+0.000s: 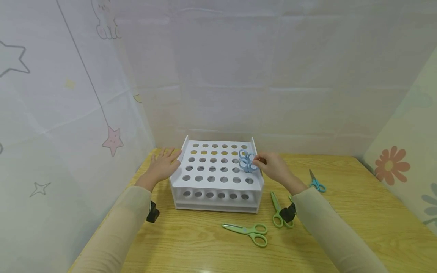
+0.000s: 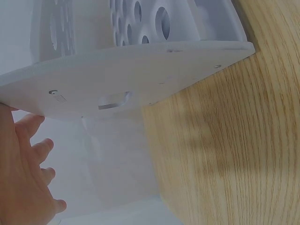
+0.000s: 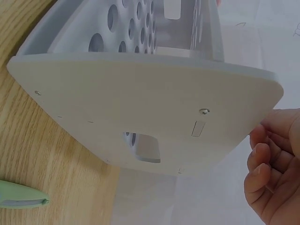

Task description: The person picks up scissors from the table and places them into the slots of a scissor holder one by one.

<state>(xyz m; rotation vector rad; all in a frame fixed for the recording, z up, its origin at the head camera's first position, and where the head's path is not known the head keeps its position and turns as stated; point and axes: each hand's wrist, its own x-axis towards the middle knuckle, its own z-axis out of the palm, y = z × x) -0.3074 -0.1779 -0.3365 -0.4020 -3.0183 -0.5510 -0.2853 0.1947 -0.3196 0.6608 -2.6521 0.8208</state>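
Note:
A white rack (image 1: pixel 218 184) with rows of round holes stands on the table. Light-blue scissors handles (image 1: pixel 243 163) rise at its right side; the loops overlap, perhaps from more than one pair, and no blades show. My right hand (image 1: pixel 274 168) pinches one loop between thumb and fingers, just inside the rack's right panel (image 3: pixel 154 93). In the right wrist view that panel hides the scissors and the fingertips. My left hand (image 1: pixel 163 165) rests at the top edge of the left panel (image 2: pixel 140 75), its fingers spread and fairly straight.
Green scissors (image 1: pixel 246 230) lie in front of the rack. Another green pair (image 1: pixel 277 206) lies to its right, partly behind my right wrist. Farther right are blue-handled scissors (image 1: pixel 317 184). A white sheet (image 1: pixel 218 94) hangs behind the wooden table (image 1: pixel 191 242).

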